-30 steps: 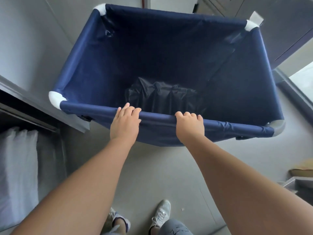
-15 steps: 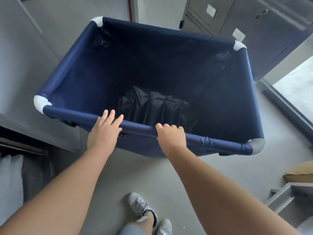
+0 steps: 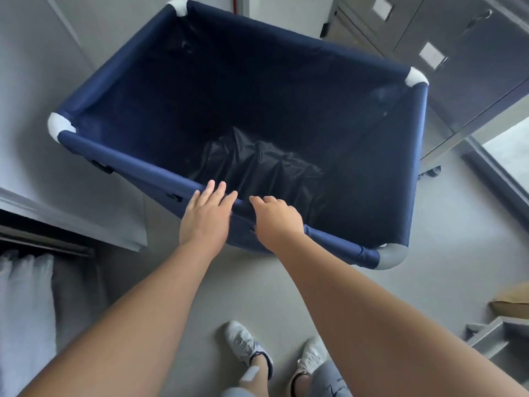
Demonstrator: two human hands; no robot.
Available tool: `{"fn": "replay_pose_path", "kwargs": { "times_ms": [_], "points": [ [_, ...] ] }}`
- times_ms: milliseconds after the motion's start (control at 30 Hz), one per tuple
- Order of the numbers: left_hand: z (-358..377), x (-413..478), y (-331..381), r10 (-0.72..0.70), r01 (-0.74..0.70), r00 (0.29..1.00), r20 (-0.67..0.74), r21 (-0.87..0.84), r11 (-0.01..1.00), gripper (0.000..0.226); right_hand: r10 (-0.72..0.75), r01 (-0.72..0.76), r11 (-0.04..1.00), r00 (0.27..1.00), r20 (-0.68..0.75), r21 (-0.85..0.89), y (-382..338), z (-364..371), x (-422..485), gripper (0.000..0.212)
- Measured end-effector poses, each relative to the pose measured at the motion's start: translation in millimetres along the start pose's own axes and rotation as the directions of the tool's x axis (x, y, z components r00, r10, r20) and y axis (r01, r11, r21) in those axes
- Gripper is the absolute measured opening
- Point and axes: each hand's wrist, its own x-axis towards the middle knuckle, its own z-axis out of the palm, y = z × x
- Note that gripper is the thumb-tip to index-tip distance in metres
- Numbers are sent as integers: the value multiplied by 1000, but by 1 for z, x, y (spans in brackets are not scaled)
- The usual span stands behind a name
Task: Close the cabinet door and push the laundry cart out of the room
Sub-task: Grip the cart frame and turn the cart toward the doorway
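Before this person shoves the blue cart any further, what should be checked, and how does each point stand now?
1. Left hand on the laundry cart's near rail: ok, fingers laid flat.
2. Right hand on the rail: ok, fingers curled over.
3. Cart load: ok, only a black bag.
4. Metal lockers close by the far corner: not ok.
5. Cabinet door shut: cannot tell.

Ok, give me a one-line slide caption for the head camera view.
Both hands, left hand and right hand, rest on the near rail of a navy laundry cart holding a black bag.
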Motion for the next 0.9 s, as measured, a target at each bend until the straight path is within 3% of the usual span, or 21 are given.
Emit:
{"fn": "replay_pose_path", "kwargs": {
  "times_ms": [100,233,333,433,533,600,700,800,900],
  "points": [
    [5,6,21,65,-65,998,-9,-9,998,49,-8,10,998,1000,25,-54,32,-2,-5,45],
    [8,13,53,125,-129,991,-53,-85,988,42,-22,27,998,997,78,-54,71,-8,-6,53],
    [12,22,78,89,-96,995,-54,-142,985,34,-61,68,991,996,68,-112,97,-16,4,52],
    [9,29,100,43,-41,998,34,-65,997,27,-91,107,964,993,74,-242,127,-32,17,40],
    [5,35,135,94,-96,986,136,10,995,22,-102,120,939,992,74,-323,164,-49,30,23],
    [2,42,167,54,-26,978,202,-139,990,33,-110,123,922,992,57,-368,189,-59,40,22],
    [6,59,217,-82,207,942,326,-369,906,58,-198,193,898,980,28,-396,218,-70,53,24],
    [13,70,247,-229,303,926,301,-227,926,62,-317,304,879,948,26,-369,230,-74,65,29],
    [19,72,248,-374,393,905,201,-62,917,36,-419,413,833,905,69,-369,230,-76,70,33]
  ]
}}
